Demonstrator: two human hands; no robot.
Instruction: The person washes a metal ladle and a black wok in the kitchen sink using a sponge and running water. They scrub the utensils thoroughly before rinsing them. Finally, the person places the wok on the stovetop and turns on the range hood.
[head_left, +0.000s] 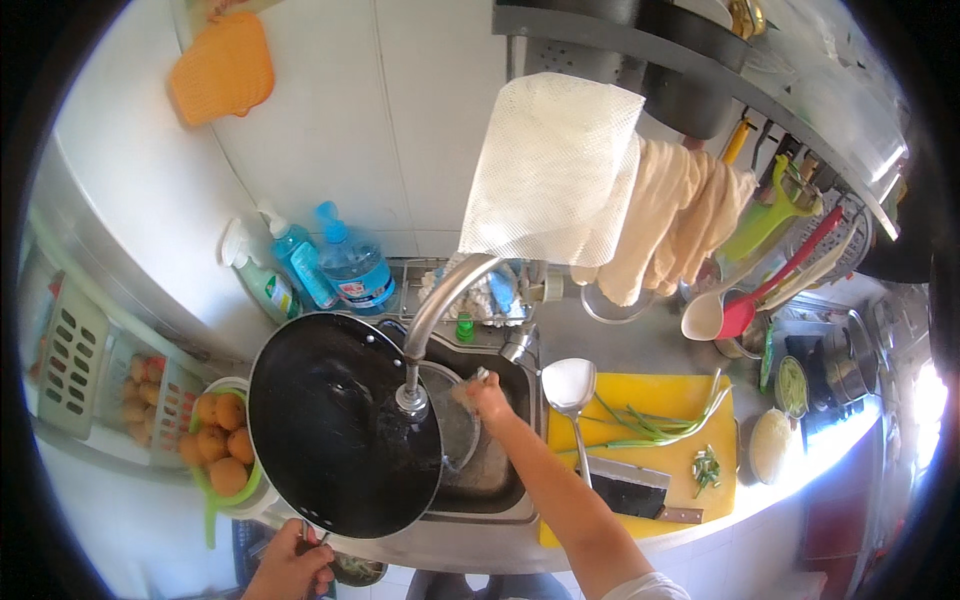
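Observation:
A black wok (337, 442) is tilted over the left part of the sink (525, 450), below the metal faucet (442, 300). My left hand (292, 559) is closed on the wok's handle at its near edge. To the right of the wok, my right hand (484, 397) is over the sink, its fingers closed on a small blurred brownish thing, perhaps a scrubber. A clear round lid or bowl (454, 435) lies in the sink, partly hidden by the wok. Water on the wok shines under the faucet head (412, 401).
Right of the sink, a yellow cutting board (630, 386) holds a cleaver (622, 491), scallions (660, 427) and a metal spatula (570, 382). Soap bottles (356, 270) stand behind. Oranges (217, 442) fill a green colander at left. Cloths (555, 165) hang above the faucet.

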